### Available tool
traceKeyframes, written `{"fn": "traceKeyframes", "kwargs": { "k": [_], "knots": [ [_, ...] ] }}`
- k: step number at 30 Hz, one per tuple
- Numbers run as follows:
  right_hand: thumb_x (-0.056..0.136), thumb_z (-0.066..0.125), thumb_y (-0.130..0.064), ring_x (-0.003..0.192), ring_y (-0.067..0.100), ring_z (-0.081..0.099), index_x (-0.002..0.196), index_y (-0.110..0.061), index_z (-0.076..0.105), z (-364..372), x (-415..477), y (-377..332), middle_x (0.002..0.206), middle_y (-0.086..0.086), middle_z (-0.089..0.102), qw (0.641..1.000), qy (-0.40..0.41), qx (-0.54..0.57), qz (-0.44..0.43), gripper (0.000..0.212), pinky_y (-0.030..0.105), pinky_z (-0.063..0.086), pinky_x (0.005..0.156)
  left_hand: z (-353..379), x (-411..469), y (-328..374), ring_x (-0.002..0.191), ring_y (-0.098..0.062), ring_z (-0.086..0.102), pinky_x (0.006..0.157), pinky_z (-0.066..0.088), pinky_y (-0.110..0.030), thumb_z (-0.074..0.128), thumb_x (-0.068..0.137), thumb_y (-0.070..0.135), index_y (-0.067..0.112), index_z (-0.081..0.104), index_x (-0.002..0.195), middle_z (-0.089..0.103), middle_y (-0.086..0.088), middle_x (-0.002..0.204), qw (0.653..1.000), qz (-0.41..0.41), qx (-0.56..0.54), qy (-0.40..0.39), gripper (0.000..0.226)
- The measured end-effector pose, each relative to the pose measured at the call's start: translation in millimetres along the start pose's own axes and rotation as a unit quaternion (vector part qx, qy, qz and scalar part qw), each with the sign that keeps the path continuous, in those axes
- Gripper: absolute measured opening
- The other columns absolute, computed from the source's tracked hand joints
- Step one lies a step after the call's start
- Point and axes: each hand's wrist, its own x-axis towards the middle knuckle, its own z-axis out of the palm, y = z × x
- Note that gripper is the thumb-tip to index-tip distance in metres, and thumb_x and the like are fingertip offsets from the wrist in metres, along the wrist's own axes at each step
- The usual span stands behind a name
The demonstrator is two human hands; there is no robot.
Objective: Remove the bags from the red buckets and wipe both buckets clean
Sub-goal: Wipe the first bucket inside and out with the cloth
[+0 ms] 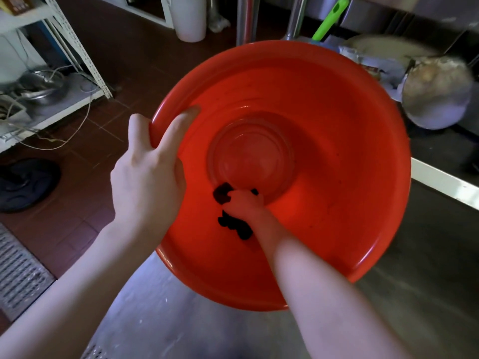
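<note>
While my left hand (pixel 147 177) grips the rim of the bucket (pixel 337 151) at frame centre, my right hand (pixel 243 203) clenches a dark cloth (pixel 234 226) against the inner wall. I judge the bucket light, stiff and slick; hold it by the rim.

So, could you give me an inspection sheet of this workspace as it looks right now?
Surface: steel surface, scuffed, lies under the bucket.
Job's things: red bucket, no bag inside; dark cloth against its inner wall; second bucket not seen.
Clutter: metal pot and green handle behind the bucket.
Grips: left hand holds the rim; right hand grips the cloth inside.
Cables: white cable trails from the shelf onto the floor.
Surroundings: tiled floor, white bin, floor grate, dark round object.
</note>
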Motion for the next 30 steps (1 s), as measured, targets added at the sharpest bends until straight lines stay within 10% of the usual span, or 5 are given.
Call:
{"fn": "traceKeyframes", "kwargs": {
  "k": [13, 22, 27, 30],
  "knots": [
    [0.092, 0.055, -0.026, 0.110, 0.031, 0.062, 0.122, -0.011, 0.062, -70, -72, 14, 0.123, 0.014, 0.063, 0.991, -0.048, -0.109, -0.059, 0.034, 0.029, 0.043, 0.074, 1, -1, -8, 0.051, -0.023, 0.039, 0.051, 0.041, -0.037, 0.049, 0.086, -0.001, 0.042, 0.031, 0.145, 0.038, -0.017, 0.112, 0.994, -0.102, -0.033, -0.023, 0.075],
    [0.086, 0.055, -0.018, 0.100, 0.030, 0.062, 0.115, -0.030, 0.062, -120, -208, 31, 0.107, 0.003, 0.069, 0.959, 0.247, 0.056, -0.128, 0.032, 0.045, 0.051, 0.083, -17, -1, -9, 0.057, -0.014, 0.033, 0.042, 0.027, -0.022, 0.054, 0.087, 0.006, 0.040, 0.018, 0.150, 0.036, -0.020, 0.128, 0.979, -0.131, -0.063, -0.141, 0.080],
    [0.085, 0.056, -0.016, 0.105, 0.030, 0.061, 0.119, -0.025, 0.062, -122, -262, 41, 0.111, 0.003, 0.069, 0.915, 0.381, 0.053, -0.119, 0.036, 0.044, 0.048, 0.085, -27, -2, -18, 0.085, -0.038, 0.061, 0.055, 0.051, -0.037, 0.056, 0.085, 0.019, 0.030, 0.017, 0.152, 0.042, -0.022, 0.126, 0.943, -0.227, -0.112, -0.218, 0.078],
    [0.086, 0.056, -0.014, 0.106, 0.031, 0.059, 0.122, -0.022, 0.061, -112, -278, 39, 0.111, 0.002, 0.068, 0.903, 0.413, 0.050, -0.108, 0.037, 0.046, 0.047, 0.087, -32, -13, -20, 0.064, -0.031, 0.067, 0.048, 0.056, -0.035, 0.053, 0.082, 0.019, 0.023, 0.026, 0.148, 0.048, -0.013, 0.105, 0.916, -0.276, -0.173, -0.234, 0.072]
  ]
}}
